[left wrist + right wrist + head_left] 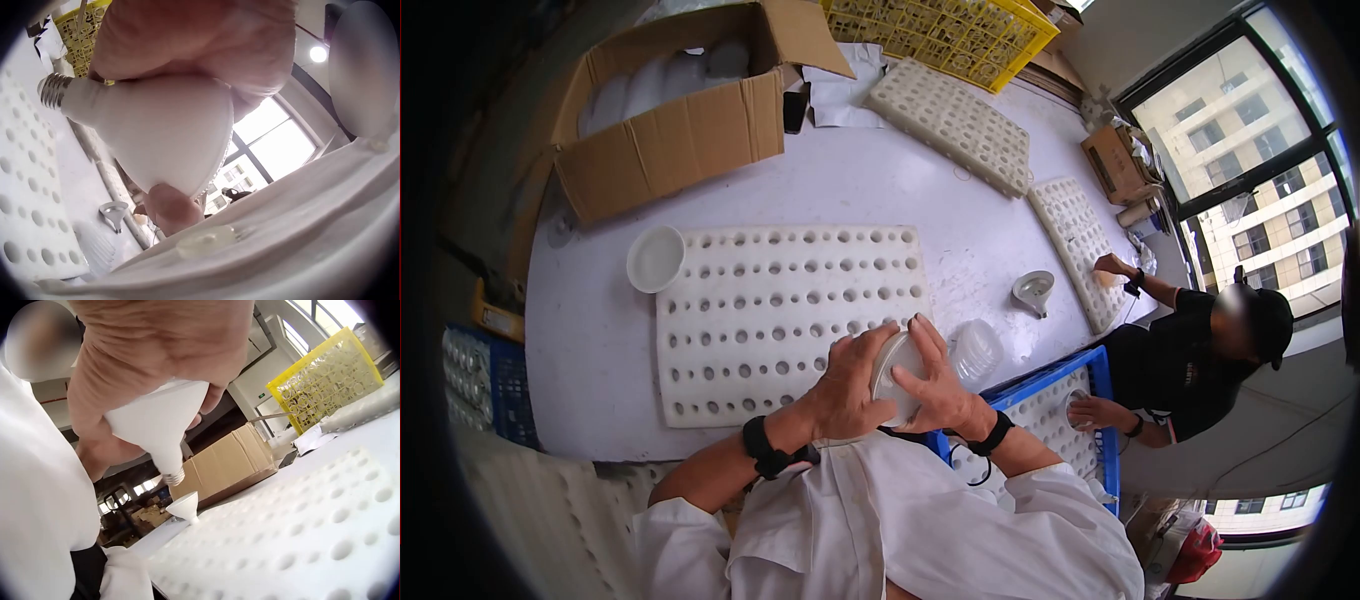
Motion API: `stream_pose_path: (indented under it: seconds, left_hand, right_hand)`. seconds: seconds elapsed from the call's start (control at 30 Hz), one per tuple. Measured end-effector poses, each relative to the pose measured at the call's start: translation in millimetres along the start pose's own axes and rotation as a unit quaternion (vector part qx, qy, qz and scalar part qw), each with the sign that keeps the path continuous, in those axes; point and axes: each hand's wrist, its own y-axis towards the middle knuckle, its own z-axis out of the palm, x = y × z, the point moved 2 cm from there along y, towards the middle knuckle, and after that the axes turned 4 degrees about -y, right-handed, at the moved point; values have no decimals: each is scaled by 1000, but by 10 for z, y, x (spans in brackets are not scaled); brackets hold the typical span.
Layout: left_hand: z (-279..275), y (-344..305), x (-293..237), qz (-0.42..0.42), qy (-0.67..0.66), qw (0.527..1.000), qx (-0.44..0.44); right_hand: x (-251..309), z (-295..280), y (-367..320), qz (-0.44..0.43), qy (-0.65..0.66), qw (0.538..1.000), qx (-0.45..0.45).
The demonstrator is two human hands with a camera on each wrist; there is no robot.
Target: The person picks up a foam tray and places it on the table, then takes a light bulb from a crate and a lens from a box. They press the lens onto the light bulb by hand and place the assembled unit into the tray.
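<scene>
My left hand (848, 382) and my right hand (945, 388) hold a white light bulb (897, 372) between them, close to my body at the front edge of the table. The bulb's wide white body (162, 125) tapers to a metal screw base (55, 90). In the right wrist view the base hangs downward beneath my right hand (156, 350). My fingers curl round the wide end and hide much of its face. Just beyond my hands lies a white foam board (790, 318) with rows of holes. A clear ribbed plastic piece (977, 352) sits beside my right hand.
A white cone-shaped bulb part (656, 260) stands at the board's left corner. An open bulb part (1033, 291) lies to the right. A cardboard box (670, 140), yellow crate (945, 35) and more foam boards (950, 125) stand behind. Another person (1200, 350) works beside a blue crate (1105, 430).
</scene>
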Motion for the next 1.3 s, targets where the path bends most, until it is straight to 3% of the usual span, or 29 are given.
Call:
stream_pose_path:
  seconds: [0.03,0.1,0.17,0.23,0.33,0.4,0.43,0.47,0.5,0.67,0.73,0.87,0.93,1.03,1.1,1.13,1.17,1.2,1.23,1.3]
  left_hand:
    - [-24,19,-21,-4,90,996,-3]
    - [-80,20,-38,-49,108,993,-2]
    - [-130,21,19,-78,-133,986,-66]
    - [-207,10,71,-76,-170,979,-80]
    - [-246,-38,256,-54,-316,943,-86]
    - [-227,-75,329,-27,-331,937,-104]
    - [-228,-91,343,-3,-355,926,-129]
    - [-229,-111,354,-12,-376,919,-120]
    - [-233,-104,356,-12,-374,920,-114]
    - [-256,-93,309,26,-322,935,-148]
    - [-272,-91,280,31,-299,942,-148]
    - [-297,-59,240,56,-241,952,-182]
    - [-279,-46,274,28,-246,949,-195]
    - [-227,44,384,0,-248,940,-233]
    - [-166,69,576,-81,-453,856,-237]
    - [-194,86,632,-80,-449,858,-236]
    - [-203,82,688,-102,-512,825,-215]
    - [-205,80,720,-123,-573,787,-194]
    - [-203,74,725,-123,-569,789,-194]
    - [-147,24,738,-165,-650,715,-198]
  right_hand:
    - [-5,-4,15,2,0,1000,-3]
    - [-29,-2,78,-2,-104,993,54]
    - [-20,-4,152,-8,-119,991,61]
    - [29,-31,248,-17,-136,988,65]
    - [143,-185,426,13,-46,999,-5]
    - [132,-305,456,181,176,966,-62]
    - [109,-290,435,183,176,965,-70]
    - [61,-234,393,226,232,946,-20]
    - [33,-197,374,266,286,920,29]
    - [75,-59,382,248,328,910,-49]
    - [120,-84,399,182,244,951,-60]
    - [152,-84,454,194,233,947,-102]
    - [131,-68,499,315,278,906,-47]
    - [-57,77,563,303,164,937,-66]
    - [-80,100,594,325,167,930,-47]
    - [-23,73,630,345,223,910,-62]
    - [23,74,632,364,279,885,-74]
    - [8,118,607,363,282,885,-76]
    - [-25,176,589,318,271,905,-76]
    - [-12,232,592,271,263,923,-80]
